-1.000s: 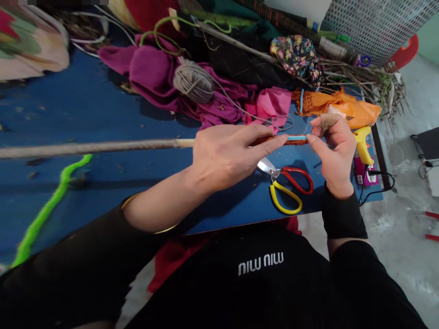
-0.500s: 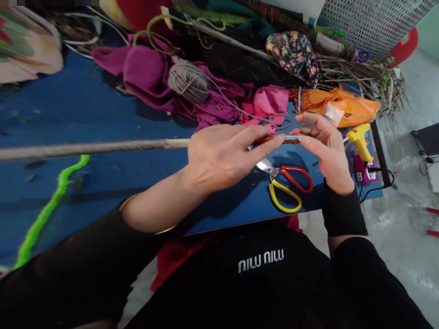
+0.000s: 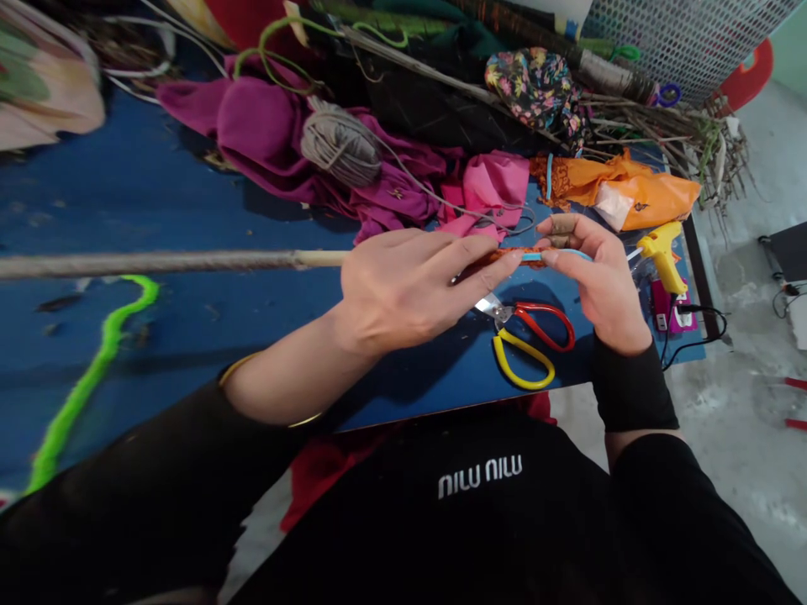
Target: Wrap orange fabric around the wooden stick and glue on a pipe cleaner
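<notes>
My left hand (image 3: 403,290) is closed around the end of a long stick (image 3: 189,264) that runs level off to the left edge. Its thumb and fingers press a narrow piece of orange cloth (image 3: 504,254) and a thin light-blue strip (image 3: 530,257) at the fingertips. With thumb and index finger, my right hand (image 3: 602,273) pinches the blue strip, whose loose end curves out over the thumb. Scissors (image 3: 503,314) with one red and one yellow handle lie on the blue table just below my hands, their blades partly hidden by my left hand.
A yellow glue gun (image 3: 665,252) and a purple power strip (image 3: 673,309) sit at the table's right edge. Grey yarn (image 3: 344,144) rests on purple cloth (image 3: 258,126). Orange cloth (image 3: 661,192) and twigs (image 3: 668,130) lie behind. A fuzzy green strand (image 3: 107,353) lies left.
The blue strip's free end now shows, curving above my right thumb. My right fingers have drawn in slightly. My left hand keeps its grip, and the stick sits marginally higher in view.
</notes>
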`<action>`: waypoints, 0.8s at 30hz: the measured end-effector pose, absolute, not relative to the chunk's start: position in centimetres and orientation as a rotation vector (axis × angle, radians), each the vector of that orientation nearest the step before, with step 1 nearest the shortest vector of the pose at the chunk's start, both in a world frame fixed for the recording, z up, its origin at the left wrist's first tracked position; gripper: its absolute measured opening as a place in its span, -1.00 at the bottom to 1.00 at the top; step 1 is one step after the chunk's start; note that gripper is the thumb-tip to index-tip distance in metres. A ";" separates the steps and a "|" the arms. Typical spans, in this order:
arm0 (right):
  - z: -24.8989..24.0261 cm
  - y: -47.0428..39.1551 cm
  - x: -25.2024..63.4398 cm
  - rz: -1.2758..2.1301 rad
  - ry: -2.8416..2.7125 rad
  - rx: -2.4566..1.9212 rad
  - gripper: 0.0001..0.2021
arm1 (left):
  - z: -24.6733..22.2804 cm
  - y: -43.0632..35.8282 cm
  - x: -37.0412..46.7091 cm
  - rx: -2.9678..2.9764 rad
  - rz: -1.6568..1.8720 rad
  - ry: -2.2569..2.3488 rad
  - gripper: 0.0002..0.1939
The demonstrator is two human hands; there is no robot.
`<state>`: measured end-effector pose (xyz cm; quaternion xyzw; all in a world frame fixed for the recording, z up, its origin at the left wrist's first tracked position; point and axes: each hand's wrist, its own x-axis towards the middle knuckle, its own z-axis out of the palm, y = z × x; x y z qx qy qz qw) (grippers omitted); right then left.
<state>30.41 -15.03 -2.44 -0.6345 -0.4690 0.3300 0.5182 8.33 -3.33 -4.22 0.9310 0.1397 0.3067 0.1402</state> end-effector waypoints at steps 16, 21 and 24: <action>-3.3 -14.8 29.3 0.722 -1.137 -1.522 -0.71 | -2.8 -4.2 8.3 2.337 0.719 0.621 -0.46; -3.7 -14.7 28.9 0.710 -1.187 -1.511 -0.71 | -2.7 -4.4 8.9 2.078 0.688 0.711 -0.56; -4.0 -14.7 28.6 0.696 -1.212 -1.500 -0.73 | -2.7 -4.3 9.0 2.032 0.696 0.660 -0.61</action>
